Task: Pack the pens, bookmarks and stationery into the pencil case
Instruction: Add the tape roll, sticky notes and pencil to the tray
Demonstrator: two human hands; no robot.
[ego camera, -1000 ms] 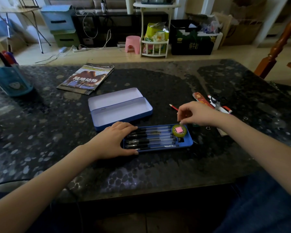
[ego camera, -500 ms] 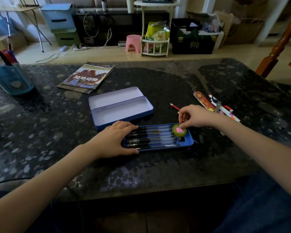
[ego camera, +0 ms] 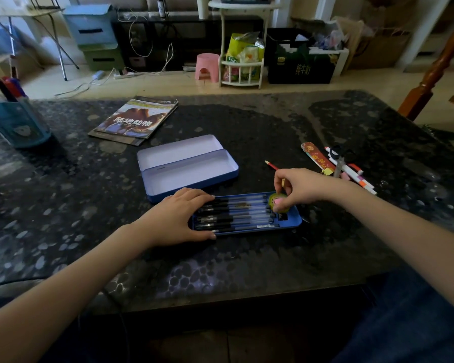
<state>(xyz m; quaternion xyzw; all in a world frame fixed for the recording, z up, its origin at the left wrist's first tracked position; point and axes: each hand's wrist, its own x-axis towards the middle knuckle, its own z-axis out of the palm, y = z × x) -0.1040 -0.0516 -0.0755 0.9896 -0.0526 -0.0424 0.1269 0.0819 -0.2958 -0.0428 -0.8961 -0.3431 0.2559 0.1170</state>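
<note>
Dark, glossy stone table (ego camera: 247,271), pebble-mottled and reflective. Near its front edge, a shallow blue metal tray (ego camera: 298,223), rounded at the corners. Packed inside it: a row of slim clear-barrelled pens (ego camera: 241,213) with black grips, laid lengthwise side by side. At the tray's right end, a small round green thing with a pink centre (ego camera: 276,202), exact nature not clear. Right hand (ego camera: 298,186) curled over that round piece, fingertips pinching it. Left hand (ego camera: 178,217) flat and spread on the tray's left end, fingers straight, gripping nothing. Just behind the tray, the open pencil case (ego camera: 186,167): blue tin outside, pale matte lining, hinged lid lying back, both halves bare. Right of the tray, a red pencil (ego camera: 271,165), a red printed bookmark (ego camera: 316,157), white markers (ego camera: 351,172) in a loose heap. Far left of the tray, a teal pen holder (ego camera: 19,124) with pens standing in it. Behind the case, a glossy magazine (ego camera: 135,120).
</note>
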